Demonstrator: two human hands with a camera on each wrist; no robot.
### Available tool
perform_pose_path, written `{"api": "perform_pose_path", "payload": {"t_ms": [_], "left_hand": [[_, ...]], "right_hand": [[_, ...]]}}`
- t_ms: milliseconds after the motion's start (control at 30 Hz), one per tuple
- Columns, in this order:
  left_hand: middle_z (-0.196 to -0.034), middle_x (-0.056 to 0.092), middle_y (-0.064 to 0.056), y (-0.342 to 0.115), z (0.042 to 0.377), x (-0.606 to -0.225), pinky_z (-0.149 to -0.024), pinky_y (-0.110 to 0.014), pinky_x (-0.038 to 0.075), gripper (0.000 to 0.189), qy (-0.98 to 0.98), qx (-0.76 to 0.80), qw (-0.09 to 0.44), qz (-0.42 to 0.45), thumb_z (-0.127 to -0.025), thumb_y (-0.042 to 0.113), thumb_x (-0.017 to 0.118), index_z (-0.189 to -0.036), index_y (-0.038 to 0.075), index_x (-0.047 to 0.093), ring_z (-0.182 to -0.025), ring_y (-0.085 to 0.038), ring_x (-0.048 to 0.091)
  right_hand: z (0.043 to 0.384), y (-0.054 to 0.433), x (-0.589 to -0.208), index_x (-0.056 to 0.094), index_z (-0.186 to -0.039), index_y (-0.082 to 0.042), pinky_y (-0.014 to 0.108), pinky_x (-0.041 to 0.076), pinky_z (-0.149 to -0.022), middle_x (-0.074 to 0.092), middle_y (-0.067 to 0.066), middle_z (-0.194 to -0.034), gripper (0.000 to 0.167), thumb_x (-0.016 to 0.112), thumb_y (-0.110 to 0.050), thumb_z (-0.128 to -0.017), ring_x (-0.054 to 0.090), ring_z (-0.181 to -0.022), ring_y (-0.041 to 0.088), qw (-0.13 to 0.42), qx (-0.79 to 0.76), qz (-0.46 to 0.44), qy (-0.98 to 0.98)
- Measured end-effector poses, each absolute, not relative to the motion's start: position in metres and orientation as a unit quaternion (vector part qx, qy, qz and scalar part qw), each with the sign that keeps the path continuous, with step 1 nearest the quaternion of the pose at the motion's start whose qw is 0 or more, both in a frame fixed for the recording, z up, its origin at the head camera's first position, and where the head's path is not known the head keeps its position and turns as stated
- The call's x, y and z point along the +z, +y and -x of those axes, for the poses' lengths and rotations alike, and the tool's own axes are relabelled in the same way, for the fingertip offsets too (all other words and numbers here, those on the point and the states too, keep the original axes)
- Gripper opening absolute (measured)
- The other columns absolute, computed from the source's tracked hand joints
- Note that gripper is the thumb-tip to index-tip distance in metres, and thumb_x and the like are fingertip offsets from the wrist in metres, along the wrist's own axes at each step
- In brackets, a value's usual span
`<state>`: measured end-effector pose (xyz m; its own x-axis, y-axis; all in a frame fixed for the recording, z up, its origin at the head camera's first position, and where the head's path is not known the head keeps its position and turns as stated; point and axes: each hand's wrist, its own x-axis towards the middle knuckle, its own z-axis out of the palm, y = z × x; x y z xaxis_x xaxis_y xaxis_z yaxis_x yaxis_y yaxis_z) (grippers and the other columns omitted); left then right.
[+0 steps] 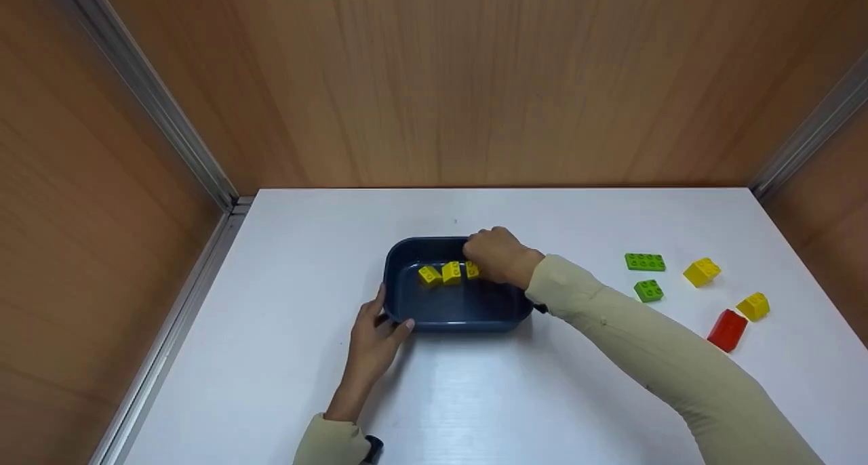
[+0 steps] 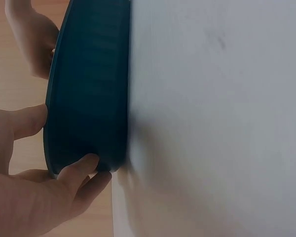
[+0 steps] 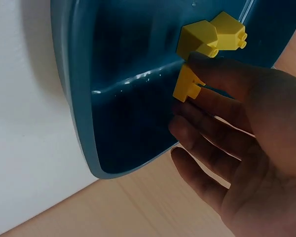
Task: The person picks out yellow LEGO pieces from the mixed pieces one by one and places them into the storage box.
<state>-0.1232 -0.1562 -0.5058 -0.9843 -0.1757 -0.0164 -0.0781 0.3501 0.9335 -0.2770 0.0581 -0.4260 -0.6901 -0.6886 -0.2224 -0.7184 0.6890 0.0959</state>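
Observation:
A dark blue rectangular tub (image 1: 468, 326) stands on the table with yellow toy bricks inside. At its near left corner, my left hand (image 1: 375, 343) holds the tub, with the thumb on the front and fingers along the left side. My right hand (image 1: 500, 253) reaches over the tub's right part. Between thumb and forefinger it pinches a yellow brick (image 3: 185, 85), seen closely in the right wrist view. Two more yellow bricks lie in the tub beside it: a middle brick (image 1: 451, 273) and a left brick (image 1: 429, 276).
On the table's right lie a long green brick (image 1: 644, 261), a small green brick (image 1: 649, 290), a yellow brick (image 1: 702, 272), another yellow brick (image 1: 754, 306) and a red brick (image 1: 727, 330). A wooden panel (image 1: 475, 85) rises behind the white table (image 1: 271, 356).

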Motion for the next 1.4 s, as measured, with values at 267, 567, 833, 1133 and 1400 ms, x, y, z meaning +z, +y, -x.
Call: {"api": "perform_pose_path", "payload": {"t_ms": [267,567,833,1133,1400], "left_hand": [[-0.153,0.046,-0.028,-0.157,0.123,-0.508,-0.113,-0.048,0.051,0.082,-0.818,-0.568,0.040,-0.081,-0.097,0.008,0.075,-0.165,-0.001,0.029,-0.142,-0.048,0.049],[-0.153,0.046,-0.029,-0.158,0.123,-0.506,-0.114,-0.050,0.049,0.081,-0.821,-0.565,0.042,-0.073,-0.097,0.010,0.075,-0.164,-0.002,0.030,-0.141,-0.049,0.049],[-0.153,0.045,-0.029,-0.158,0.124,-0.506,-0.115,-0.051,0.049,0.082,-0.823,-0.562,0.039,-0.075,-0.097,0.010,0.075,-0.164,-0.002,0.029,-0.141,-0.049,0.049],[-0.152,0.047,-0.029,-0.157,0.126,-0.506,-0.115,-0.050,0.049,0.082,-0.827,-0.556,0.035,-0.083,-0.097,0.009,0.076,-0.165,-0.001,0.030,-0.141,-0.048,0.051],[-0.152,0.047,-0.028,-0.158,0.126,-0.507,-0.114,-0.049,0.050,0.082,-0.825,-0.557,0.034,-0.088,-0.097,0.010,0.075,-0.165,0.000,0.030,-0.141,-0.047,0.051]], "right_hand": [[0.276,0.053,-0.428,0.076,-0.118,0.001,0.046,0.062,-0.094,0.078,0.016,-0.108,0.022,0.071,-0.012,-0.102,0.070,-0.091,0.027,0.102,0.100,0.383,0.913],[0.279,0.050,-0.432,0.075,-0.121,0.002,0.046,0.062,-0.095,0.077,0.017,-0.108,0.024,0.072,-0.011,-0.101,0.068,-0.088,0.026,0.119,0.101,0.383,0.910],[0.279,0.046,-0.435,0.074,-0.121,0.002,0.046,0.061,-0.097,0.078,0.016,-0.110,0.023,0.071,-0.009,-0.102,0.073,-0.096,0.026,0.141,0.086,0.369,0.915],[0.281,0.043,-0.440,0.074,-0.123,0.001,0.047,0.060,-0.099,0.077,0.016,-0.111,0.023,0.069,-0.008,-0.103,0.068,-0.088,0.026,0.151,0.099,0.371,0.911],[0.279,0.041,-0.444,0.073,-0.121,0.000,0.043,0.062,-0.094,0.077,0.015,-0.108,0.020,0.069,-0.008,-0.103,0.067,-0.085,0.025,0.150,0.120,0.362,0.912]]}}
